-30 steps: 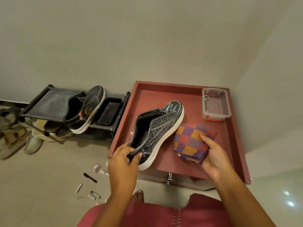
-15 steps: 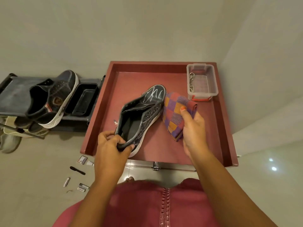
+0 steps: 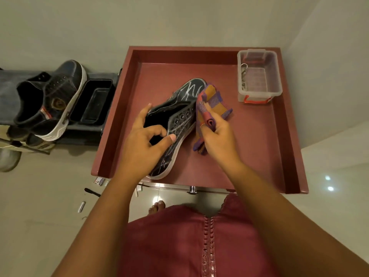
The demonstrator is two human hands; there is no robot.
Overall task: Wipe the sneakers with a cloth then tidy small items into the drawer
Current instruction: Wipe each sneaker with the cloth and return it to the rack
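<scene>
A: Where is the dark canvas sneaker with the white rubber sole (image 3: 175,124) found?

B: It is seen tilted on its side over the open dark-red wooden drawer (image 3: 259,156), heel near, toe far. The folded checked cloth in orange, purple and red (image 3: 211,104) is pressed against its right flank, near the eyelets.

A: How far along is the job judged to be?

B: Early, by the look of it. White streaks are seen on the toe cap, so the wiping of this shoe is judged unfinished. A second dark sneaker with a white sole (image 3: 52,100) is left on the grey fabric shoe rack (image 3: 8,84) to the left, apparently unwiped. The tidying is not yet begun: several small items (image 3: 81,206) are scattered on the pale floor at the near left, outside the drawer.

A: And the grips?

B: The shoe is grasped at its collar by the left hand (image 3: 143,144); the thumb is laid on the outer side and the fingers are curled into the opening. The cloth is clenched in the right hand (image 3: 217,136), its bunched near end pinched between thumb and fingers.

A: Anything else in the drawer?

B: A clear plastic box with red clips (image 3: 258,74) is set at the far right corner, with metal bits inside. An empty black plastic tray (image 3: 93,102) is seen on the rack beside the drawer.
</scene>
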